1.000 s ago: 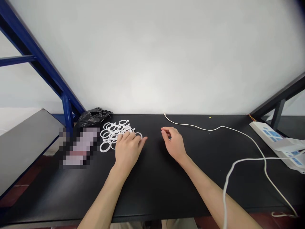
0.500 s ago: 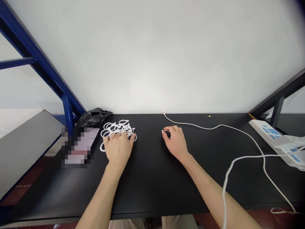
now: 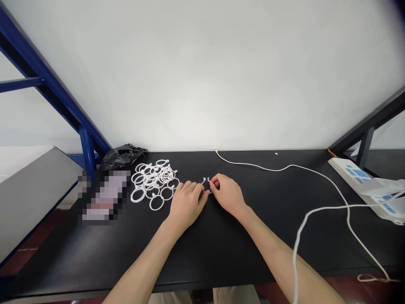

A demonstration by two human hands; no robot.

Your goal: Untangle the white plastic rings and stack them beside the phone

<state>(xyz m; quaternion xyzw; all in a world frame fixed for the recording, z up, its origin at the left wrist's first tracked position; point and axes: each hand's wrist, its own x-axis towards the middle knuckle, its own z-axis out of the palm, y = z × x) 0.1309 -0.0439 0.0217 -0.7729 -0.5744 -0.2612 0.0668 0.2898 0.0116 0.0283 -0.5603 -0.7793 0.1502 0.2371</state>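
Observation:
A heap of several white plastic rings [image 3: 153, 180] lies on the black table [image 3: 202, 249], left of centre. My left hand [image 3: 187, 203] and my right hand [image 3: 227, 195] meet just right of the heap, fingertips together. Between them they pinch one small white ring [image 3: 206, 182], whose open ends stick up above my fingers. Most of that ring is hidden by my fingers.
A blurred flat object [image 3: 106, 195] lies left of the heap, with a crumpled black bag [image 3: 122, 155] behind it. A white cable [image 3: 303, 185] runs across the right side to a white power strip [image 3: 363, 181]. A blue metal frame [image 3: 63, 105] stands at the far left.
My left hand left the ring heap and moved right to meet my right hand. Both hands now pinch one white ring between them. The heap looks more spread out.

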